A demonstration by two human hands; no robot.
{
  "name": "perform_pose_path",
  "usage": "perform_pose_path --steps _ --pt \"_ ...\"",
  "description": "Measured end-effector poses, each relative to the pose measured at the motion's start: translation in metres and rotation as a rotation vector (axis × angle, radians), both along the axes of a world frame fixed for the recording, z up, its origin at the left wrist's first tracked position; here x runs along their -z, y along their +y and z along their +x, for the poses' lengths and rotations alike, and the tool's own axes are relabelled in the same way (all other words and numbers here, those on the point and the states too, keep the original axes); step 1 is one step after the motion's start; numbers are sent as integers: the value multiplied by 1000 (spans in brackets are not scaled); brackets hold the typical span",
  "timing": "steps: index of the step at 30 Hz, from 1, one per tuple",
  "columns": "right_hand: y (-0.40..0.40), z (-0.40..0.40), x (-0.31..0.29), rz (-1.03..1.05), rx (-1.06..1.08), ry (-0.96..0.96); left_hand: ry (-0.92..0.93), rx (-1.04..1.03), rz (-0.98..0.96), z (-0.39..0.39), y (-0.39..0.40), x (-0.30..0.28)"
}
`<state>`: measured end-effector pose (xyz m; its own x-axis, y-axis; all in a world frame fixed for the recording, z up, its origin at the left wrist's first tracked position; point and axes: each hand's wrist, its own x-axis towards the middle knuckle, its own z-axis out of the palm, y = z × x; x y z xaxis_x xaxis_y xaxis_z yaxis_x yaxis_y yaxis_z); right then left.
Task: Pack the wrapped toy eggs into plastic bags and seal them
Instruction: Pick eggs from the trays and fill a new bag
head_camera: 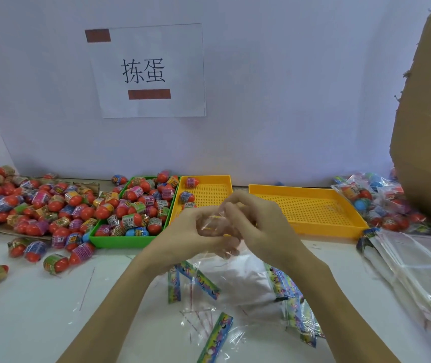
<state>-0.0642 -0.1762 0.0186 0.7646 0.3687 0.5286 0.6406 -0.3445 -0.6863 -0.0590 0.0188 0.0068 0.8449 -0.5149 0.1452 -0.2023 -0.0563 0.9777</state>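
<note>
My left hand [183, 231] and my right hand [256, 221] meet above the table's middle and pinch the top of a clear plastic bag [235, 279] that hangs down between them. I see no egg inside it. Wrapped toy eggs [141, 205], red with bright labels, fill a green tray [120, 241] just left of my hands. Three eggs [187, 197] lie in a yellow tray [209, 195] behind my hands. More eggs [33, 203] are heaped on cardboard at the left.
An empty yellow tray [308, 208] sits right of my hands. Filled bags of eggs [377, 203] pile at the far right beside a cardboard box [429, 127]. A stack of flat bags [419, 268] lies at the right. Loose bags with printed headers [215, 336] lie near me.
</note>
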Motion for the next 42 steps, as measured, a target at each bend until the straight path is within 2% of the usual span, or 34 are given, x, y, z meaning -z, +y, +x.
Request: perform_pose_path --steps 2,5,7,9,12,14,16,18,20,24,29,31,36,39,42 --pt "1 3 0 162 73 -74 -18 -102 7 2 4 0" --pt "-1 11 2 461 137 9 -63 -274 20 5 9 0" --pt "-1 16 8 453 233 48 -102 -386 30 8 12 0" --pt "-1 20 17 234 286 61 -122 -486 -7 10 13 1" --pt "4 25 34 -211 235 53 -156 -637 -99 11 14 4" --pt "9 26 42 -470 227 55 -159 -667 -126 12 14 5" --pt "11 26 46 -554 262 43 -140 -660 -143 11 13 5" --pt "12 25 45 -465 292 -12 -127 -650 -149 12 14 5" --pt "12 24 40 -275 286 -46 -104 -625 -164 12 15 6" --pt "8 22 26 239 247 97 -20 -501 -212 11 15 5" --pt "0 20 12 637 183 206 -23 -435 -168 10 6 6" --pt "-3 18 5 674 189 174 -21 -421 -151 9 2 7" --pt "-4 15 -1 506 355 57 -41 -377 -66 9 -4 11" --pt "-2 11 -4 517 300 52 -45 -332 -55 9 -5 13" --pt "-1 10 -6 557 198 126 -78 -293 -36 7 -8 15"
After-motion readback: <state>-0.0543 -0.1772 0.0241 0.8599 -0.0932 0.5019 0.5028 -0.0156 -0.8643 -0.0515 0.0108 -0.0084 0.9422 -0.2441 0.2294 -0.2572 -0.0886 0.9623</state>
